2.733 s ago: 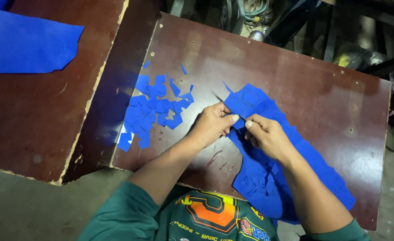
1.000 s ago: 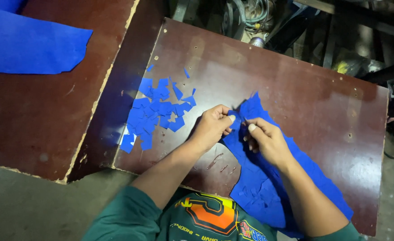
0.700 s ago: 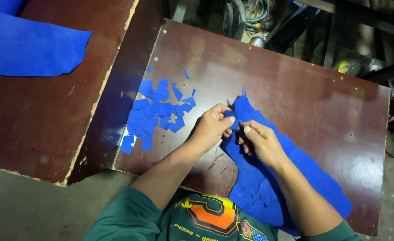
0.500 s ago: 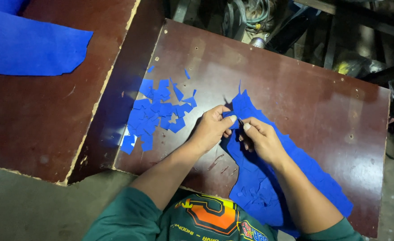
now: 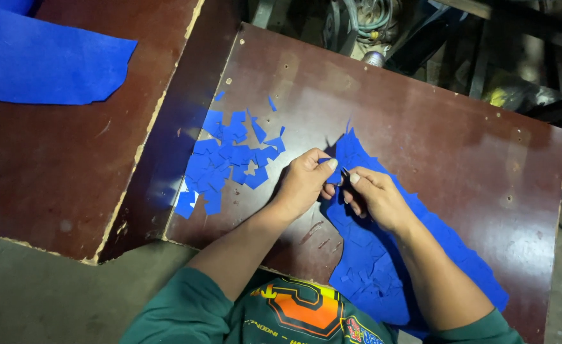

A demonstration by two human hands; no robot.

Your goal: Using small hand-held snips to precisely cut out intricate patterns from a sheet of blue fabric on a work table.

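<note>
Both grips meet at the top edge of the blue fabric sheet (image 5: 383,255) on the bench (image 5: 433,127): left hand (image 5: 303,185) pinching a corner, right hand (image 5: 373,197) closed on small snips (image 5: 343,181), barely visible. A slip could nick the left fingers. Cut blue scraps (image 5: 227,159) lie just left.

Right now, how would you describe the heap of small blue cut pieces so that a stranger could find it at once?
Start from the dark red-brown wooden table under both hands. On its left part, beside the left hand, lies the heap of small blue cut pieces. Unlike the long blue fabric strip under the right hand, and the large blue sheet on the neighbouring board, it is many loose scraps.
</note>
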